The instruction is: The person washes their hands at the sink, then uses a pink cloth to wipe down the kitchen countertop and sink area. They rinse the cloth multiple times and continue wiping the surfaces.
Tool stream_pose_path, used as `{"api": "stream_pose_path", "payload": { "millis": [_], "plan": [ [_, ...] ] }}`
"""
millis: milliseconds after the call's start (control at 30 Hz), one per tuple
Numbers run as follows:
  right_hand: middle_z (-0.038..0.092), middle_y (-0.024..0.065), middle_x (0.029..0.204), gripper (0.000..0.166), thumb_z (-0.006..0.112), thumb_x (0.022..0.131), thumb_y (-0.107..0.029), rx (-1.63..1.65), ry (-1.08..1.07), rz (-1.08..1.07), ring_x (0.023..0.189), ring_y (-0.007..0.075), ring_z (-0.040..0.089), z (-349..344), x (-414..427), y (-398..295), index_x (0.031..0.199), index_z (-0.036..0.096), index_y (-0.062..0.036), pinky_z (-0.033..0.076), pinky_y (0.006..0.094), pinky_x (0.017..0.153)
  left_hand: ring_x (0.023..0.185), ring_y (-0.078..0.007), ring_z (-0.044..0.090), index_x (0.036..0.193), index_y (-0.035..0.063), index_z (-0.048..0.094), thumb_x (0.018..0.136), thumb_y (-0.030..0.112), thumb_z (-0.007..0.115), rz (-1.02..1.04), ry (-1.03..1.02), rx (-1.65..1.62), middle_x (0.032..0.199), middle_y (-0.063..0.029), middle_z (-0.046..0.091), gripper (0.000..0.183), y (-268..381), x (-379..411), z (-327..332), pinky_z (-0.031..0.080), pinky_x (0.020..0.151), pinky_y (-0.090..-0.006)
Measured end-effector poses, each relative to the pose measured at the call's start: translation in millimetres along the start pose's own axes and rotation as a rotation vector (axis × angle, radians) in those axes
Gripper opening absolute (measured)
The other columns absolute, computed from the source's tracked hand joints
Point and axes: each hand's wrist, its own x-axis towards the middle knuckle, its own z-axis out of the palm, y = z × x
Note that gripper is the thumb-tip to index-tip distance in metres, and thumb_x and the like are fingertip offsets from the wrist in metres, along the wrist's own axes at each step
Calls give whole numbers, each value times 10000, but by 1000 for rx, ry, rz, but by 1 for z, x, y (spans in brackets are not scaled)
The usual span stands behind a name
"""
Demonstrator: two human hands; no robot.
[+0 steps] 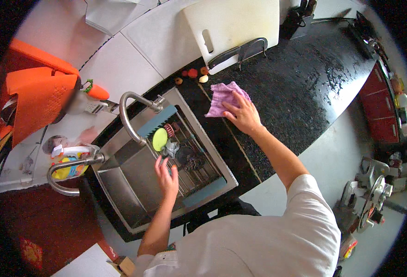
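Observation:
My right hand point(242, 114) lies with spread fingers on a pink cloth point(220, 100), which rests on the black stone countertop point(286, 93) to the right of the sink. Over the stainless steel sink point(123, 183), my left hand point(166, 176) hangs with its fingers apart and holds nothing. Just beyond its fingertips sits a crumpled grey clump point(170, 149), perhaps plastic or scouring mesh, beside a lime-green oval item point(160, 139). A pinkish-red brush-like item point(169, 130) and a dark mesh-like item point(192, 161) are on the rack point(203, 166) across the sink.
Two curved metal faucets point(129, 121) point(63, 187) rise at the sink's edge. A white cutting board point(238, 24) leans on the wall in a metal holder, near a knife block point(297, 27). Small red and brown items point(192, 73) lie by the wall. A spray bottle point(73, 152) stands left.

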Motion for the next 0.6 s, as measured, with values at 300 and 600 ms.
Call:
{"api": "stream_pose_path", "payload": {
  "millis": [300, 600],
  "plan": [
    [425, 222, 1412, 321, 597, 878, -293, 18, 240, 51, 1325, 436, 358, 59, 65, -11, 1163, 629, -148, 260, 522, 1123, 1294, -421, 372, 1394, 182, 449, 879, 242, 662, 494, 99, 135, 1452, -184, 339, 561, 86, 195, 77, 307, 1059, -546],
    [401, 215, 1431, 345, 655, 843, -235, 17, 169, 119, 1339, 434, 351, 29, -22, -26, 1155, 603, -98, 276, 516, 1124, 1297, -436, 327, 1345, 352, 496, 770, 519, 702, 249, 77, 356, 1399, -152, 386, 633, 115, 278, 151, 341, 941, -684]
  ]
}}
